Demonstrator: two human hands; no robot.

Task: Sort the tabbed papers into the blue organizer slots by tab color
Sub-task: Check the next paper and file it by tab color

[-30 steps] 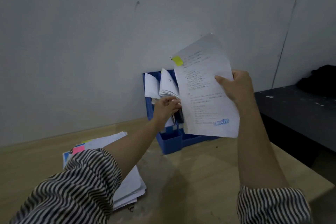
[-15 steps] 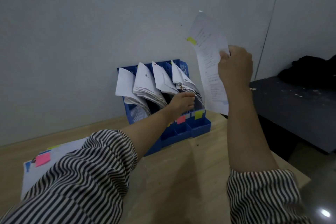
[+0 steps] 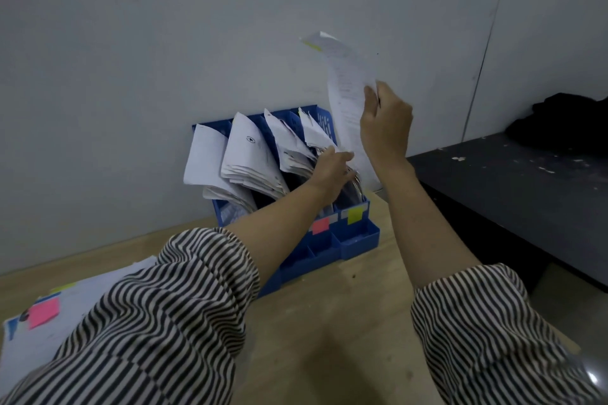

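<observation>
— Papers with a yellow tab (image 3: 312, 44): where is that sheet?
— Raised above the right end of the blue organizer (image 3: 358, 240), pinched at its edge by the right hand (image 3: 386, 123).
— And the left hand (image 3: 332, 171)?
— Reaching into the rightmost slot, fingers fairly straight, pressing back the sheets filed there (I cannot tell whether it grips any of them).
— How are the slots marked?
— A pink label (image 3: 320, 225) and a yellow label (image 3: 355, 216) show on the front; the arm hides the others.
— Anything left to sort?
— A stack of papers (image 3: 42, 322) lies on the worktop (image 3: 329, 339) at the left, a pink tab on top.
</observation>
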